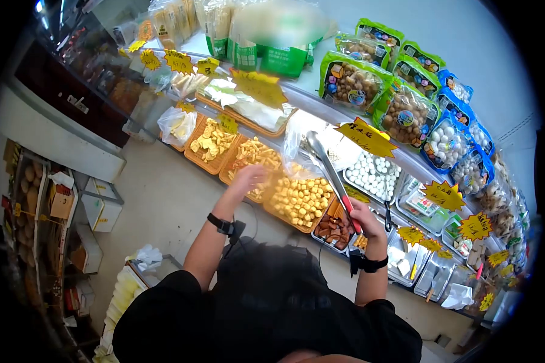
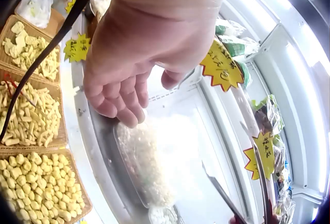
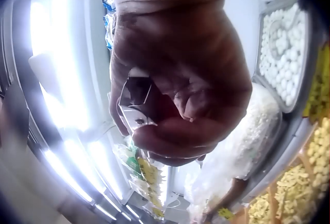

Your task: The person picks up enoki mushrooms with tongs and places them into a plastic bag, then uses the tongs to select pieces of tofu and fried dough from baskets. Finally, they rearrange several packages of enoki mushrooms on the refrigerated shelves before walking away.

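Metal tongs with red handles [image 1: 339, 187] are gripped in my right hand [image 1: 367, 221], their tips toward a clear plastic bag [image 1: 293, 145]. The right wrist view shows the fingers of this hand [image 3: 180, 79] curled round the metal end of the tongs [image 3: 138, 103]. My left hand [image 1: 248, 180] hovers over the baskets of yellow pieces, by the yellow cubes [image 1: 297, 202]. In the left wrist view its fingers hang loosely bent [image 2: 149, 48] above a tray of white shreds [image 2: 142, 164], and no held item shows. The tongs' arms [image 2: 224, 190] stand apart there.
Yellow price tags [image 1: 366, 136] line the counter. A tray of white balls [image 1: 372, 175] and a tray of brown pieces [image 1: 333, 230] lie near my right hand. Packaged mushrooms [image 1: 406, 115] stand on the shelf behind. Wicker baskets [image 1: 209, 142] stand to the left.
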Demonstrator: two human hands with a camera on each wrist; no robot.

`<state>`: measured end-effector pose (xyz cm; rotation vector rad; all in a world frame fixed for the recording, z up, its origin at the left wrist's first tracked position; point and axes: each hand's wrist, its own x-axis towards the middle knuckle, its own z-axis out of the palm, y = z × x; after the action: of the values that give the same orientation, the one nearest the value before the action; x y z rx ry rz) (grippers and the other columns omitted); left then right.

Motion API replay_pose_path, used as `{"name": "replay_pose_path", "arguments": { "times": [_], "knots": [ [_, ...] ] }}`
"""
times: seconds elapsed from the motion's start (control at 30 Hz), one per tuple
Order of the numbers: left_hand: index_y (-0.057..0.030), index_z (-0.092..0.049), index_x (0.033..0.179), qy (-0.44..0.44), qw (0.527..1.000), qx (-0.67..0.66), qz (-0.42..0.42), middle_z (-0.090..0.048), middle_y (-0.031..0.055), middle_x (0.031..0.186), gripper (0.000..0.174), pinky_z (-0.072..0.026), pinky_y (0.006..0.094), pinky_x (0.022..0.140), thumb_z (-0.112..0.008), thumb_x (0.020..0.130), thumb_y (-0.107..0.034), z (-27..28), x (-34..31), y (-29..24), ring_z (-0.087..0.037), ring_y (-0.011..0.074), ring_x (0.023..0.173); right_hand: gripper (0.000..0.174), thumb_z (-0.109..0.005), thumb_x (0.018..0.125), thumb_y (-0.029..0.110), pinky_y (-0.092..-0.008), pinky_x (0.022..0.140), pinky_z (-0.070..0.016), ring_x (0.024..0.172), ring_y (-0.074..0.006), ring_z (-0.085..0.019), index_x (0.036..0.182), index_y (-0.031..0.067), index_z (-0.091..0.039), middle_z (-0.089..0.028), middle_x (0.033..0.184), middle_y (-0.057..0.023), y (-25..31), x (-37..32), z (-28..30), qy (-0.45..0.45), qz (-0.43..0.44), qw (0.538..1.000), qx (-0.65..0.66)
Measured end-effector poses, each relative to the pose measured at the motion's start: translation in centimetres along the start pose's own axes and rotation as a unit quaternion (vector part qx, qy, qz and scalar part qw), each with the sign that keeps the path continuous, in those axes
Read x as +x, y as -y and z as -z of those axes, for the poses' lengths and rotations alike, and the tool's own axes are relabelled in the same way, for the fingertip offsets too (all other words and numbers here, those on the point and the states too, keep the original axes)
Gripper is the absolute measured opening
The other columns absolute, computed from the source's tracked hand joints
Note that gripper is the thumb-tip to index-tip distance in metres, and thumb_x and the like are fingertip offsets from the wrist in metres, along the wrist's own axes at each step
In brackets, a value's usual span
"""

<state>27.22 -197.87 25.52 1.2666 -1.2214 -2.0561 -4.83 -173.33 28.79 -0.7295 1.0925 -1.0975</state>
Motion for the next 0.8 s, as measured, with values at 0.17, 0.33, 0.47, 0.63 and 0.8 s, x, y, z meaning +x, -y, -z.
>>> {"name": "replay_pose_path", "arguments": {
  "times": [0.17, 0.33, 0.47, 0.63, 0.8],
  "knots": [
    [-0.0105, -0.062, 0.117, -0.070, 0.997, 0.012, 0.003, -0.070, 0.0027, 0.104, 0.028, -0.0478, 0.0257, 0.070, -0.053, 0.101, -0.031, 11.8, -2.4, 3.6, -0.066, 0.0116, 0.087, 0.061, -0.054, 0.085, 0.018, -0.0221, 0.048, -0.0474, 0.054, -0.0142, -0.061, 0.142, 0.0002, -0.043, -0.065, 0.081, -0.0089, -4.3, -2.8, -2.9, 0.002, -0.080, 0.996, 0.034],
    [-0.0060, -0.065, 0.117, -0.127, 0.972, 0.200, 0.010, -0.069, 0.0044, 0.100, 0.031, -0.0495, 0.0287, 0.078, -0.056, 0.099, -0.029, 19.1, -7.6, 3.7, -0.064, 0.0136, 0.088, 0.072, -0.055, 0.088, 0.047, -0.0211, 0.045, -0.0420, 0.048, -0.0114, -0.052, 0.136, -0.0052, -0.047, -0.059, 0.072, -0.0089, -8.0, -3.8, -6.4, 0.060, -0.053, 0.992, 0.098],
    [-0.0008, -0.065, 0.119, -0.073, 0.938, 0.339, 0.005, -0.067, 0.0065, 0.098, 0.035, -0.0493, 0.0294, 0.085, -0.057, 0.097, -0.027, 28.5, -10.7, 7.6, -0.062, 0.0165, 0.090, 0.073, -0.054, 0.086, 0.050, -0.0214, 0.044, -0.0422, 0.048, -0.0104, -0.053, 0.132, -0.0060, -0.049, -0.064, 0.080, -0.0099, -10.1, -3.3, -11.7, 0.046, -0.105, 0.991, 0.074],
    [-0.0008, -0.066, 0.116, -0.058, 0.919, 0.388, 0.032, -0.072, 0.0129, 0.097, 0.033, -0.0521, 0.0315, 0.080, -0.060, 0.095, -0.025, 34.2, -12.6, 12.9, -0.067, 0.0185, 0.087, 0.039, -0.051, 0.095, 0.031, -0.0204, 0.039, -0.0378, 0.043, -0.0062, -0.049, 0.120, 0.0016, -0.058, -0.057, 0.070, -0.0007, -12.0, -0.4, -17.0, -0.063, -0.213, 0.969, -0.108],
    [-0.0014, -0.066, 0.114, 0.072, 0.869, 0.486, 0.053, -0.071, 0.0193, 0.104, 0.029, -0.0543, 0.0371, 0.083, -0.062, 0.092, -0.020, 38.4, -14.4, 17.5, -0.070, 0.0284, 0.090, 0.064, -0.074, 0.080, 0.052, -0.0267, 0.045, -0.0439, 0.048, -0.0113, -0.055, 0.120, 0.0035, -0.063, -0.058, 0.068, -0.0030, -16.7, 1.0, -22.7, -0.188, -0.285, 0.904, -0.257]
  ]
}}
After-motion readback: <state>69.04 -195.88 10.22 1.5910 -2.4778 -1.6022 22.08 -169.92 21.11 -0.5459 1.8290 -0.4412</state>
